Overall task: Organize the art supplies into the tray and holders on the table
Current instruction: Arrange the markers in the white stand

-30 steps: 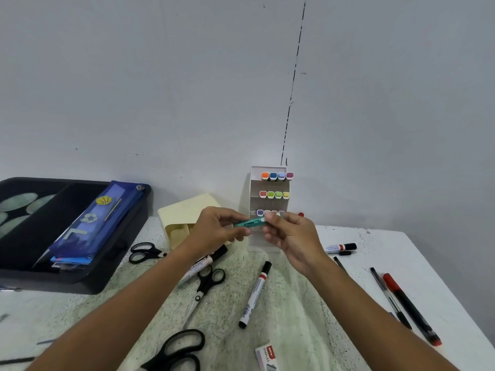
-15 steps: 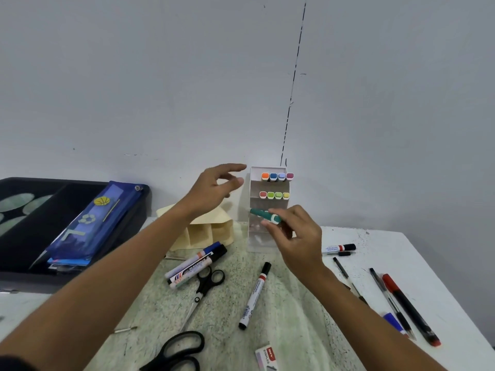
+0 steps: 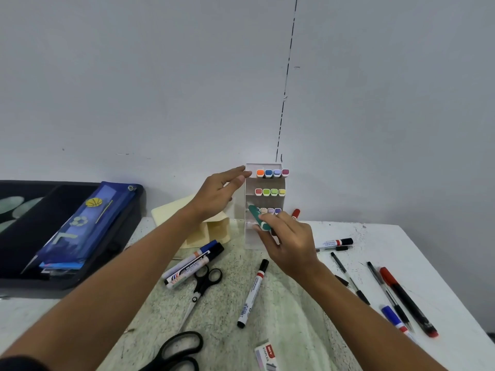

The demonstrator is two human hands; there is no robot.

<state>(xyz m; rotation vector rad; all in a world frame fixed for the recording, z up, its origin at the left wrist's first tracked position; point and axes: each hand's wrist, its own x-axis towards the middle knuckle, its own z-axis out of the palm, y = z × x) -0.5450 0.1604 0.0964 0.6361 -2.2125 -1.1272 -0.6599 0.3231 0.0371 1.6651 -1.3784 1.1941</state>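
— Two hands are up at the white marker rack [image 3: 249, 238] in your head camera. Which one carries something?

— Your right hand [image 3: 290, 243]. It pinches a teal marker [image 3: 256, 217] between thumb and fingertips, the marker tilted with its far end at the left side of the rack's third row, beside the pale caps already there. Whether that end is inside the slot, I cannot tell.

— And your left hand [image 3: 218, 195]?

— Fingers straight and relaxed, gripping nothing. The fingertips reach the rack's top left corner, at or just beside its edge; contact is not clear.

— What fills the rack?

— Top row holds four markers with orange, blue, lilac and magenta caps. Second row holds four with red, two green and yellow caps.

— Where do the other supplies lie?

— A cream holder [image 3: 211, 231] stands just left of the rack, behind your left wrist. A black tray [image 3: 16, 285] sits at the far left with a blue pencil case [image 3: 85, 223] leaning in it. Between your forearms lie two thick markers [image 3: 194, 262] side by side, small scissors [image 3: 205, 283] and a red-banded whiteboard marker [image 3: 253, 291]. Large scissors [image 3: 175, 352] and a staples box [image 3: 265, 356] lie at the near edge. To your right lie another red-banded marker [image 3: 334, 242], thin black pens [image 3: 349, 278], a blue-capped pen [image 3: 393, 318] and a red-and-black pen [image 3: 407, 299]. All of it rests on the table [image 3: 417, 253].
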